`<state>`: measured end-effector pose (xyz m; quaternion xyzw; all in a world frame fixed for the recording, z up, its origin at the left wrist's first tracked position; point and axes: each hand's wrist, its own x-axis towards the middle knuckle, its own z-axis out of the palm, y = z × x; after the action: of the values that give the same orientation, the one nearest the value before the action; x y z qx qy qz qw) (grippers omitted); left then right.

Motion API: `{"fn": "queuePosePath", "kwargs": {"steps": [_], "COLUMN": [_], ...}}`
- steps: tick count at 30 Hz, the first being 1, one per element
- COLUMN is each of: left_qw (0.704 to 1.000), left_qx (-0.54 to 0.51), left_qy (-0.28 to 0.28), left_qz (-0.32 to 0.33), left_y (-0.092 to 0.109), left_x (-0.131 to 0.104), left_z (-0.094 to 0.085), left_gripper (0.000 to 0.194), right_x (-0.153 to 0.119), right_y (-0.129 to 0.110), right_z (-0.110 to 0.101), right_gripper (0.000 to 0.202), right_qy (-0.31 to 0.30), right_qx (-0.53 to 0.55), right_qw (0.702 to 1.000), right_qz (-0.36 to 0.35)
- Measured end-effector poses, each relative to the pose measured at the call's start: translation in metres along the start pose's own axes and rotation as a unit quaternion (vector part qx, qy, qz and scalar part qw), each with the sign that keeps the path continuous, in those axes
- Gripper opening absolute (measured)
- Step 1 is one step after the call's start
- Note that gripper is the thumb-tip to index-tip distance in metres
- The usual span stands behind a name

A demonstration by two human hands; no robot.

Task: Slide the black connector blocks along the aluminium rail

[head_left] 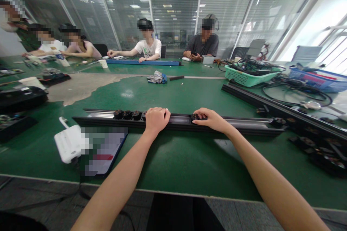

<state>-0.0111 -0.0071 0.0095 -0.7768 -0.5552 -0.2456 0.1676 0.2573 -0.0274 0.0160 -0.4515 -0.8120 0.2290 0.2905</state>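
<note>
Rail [180,126] sits near the table's [200,166] front edge, left hand [156,120] curled over it (can't tell its grip), right hand [210,118] pinching a black part [194,117].

The rail [181,126] at centre is black, the bench [197,166] green; at right, a mint basket [248,77], a blue basket [324,82].

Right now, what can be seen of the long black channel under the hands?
The straight, open-topped channel looks like black metal, with a shiny, paler inner floor. It lies left to right on the green table. Black pieces sit inside, left of the left grip, which seems to rest on it; the right grip holds another piece at it.
</note>
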Motion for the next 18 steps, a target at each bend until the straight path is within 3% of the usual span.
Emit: {"fn": "queuePosePath", "kwargs": {"steps": [18], "left_qw": [1.000], "left_qx": [0.010], "left_qy": [0.007], "left_qz": [0.003], "left_y": [0.0012], "left_x": [0.0000], "left_z": [0.0000], "left_gripper": [0.045], "right_x": [-0.0014], "right_y": [0.0042], "right_z": [-0.0044], "right_gripper": [0.038], "right_qy": [-0.009], "right_qx": [0.008], "right_qw": [1.000], "right_qz": [0.011]}}
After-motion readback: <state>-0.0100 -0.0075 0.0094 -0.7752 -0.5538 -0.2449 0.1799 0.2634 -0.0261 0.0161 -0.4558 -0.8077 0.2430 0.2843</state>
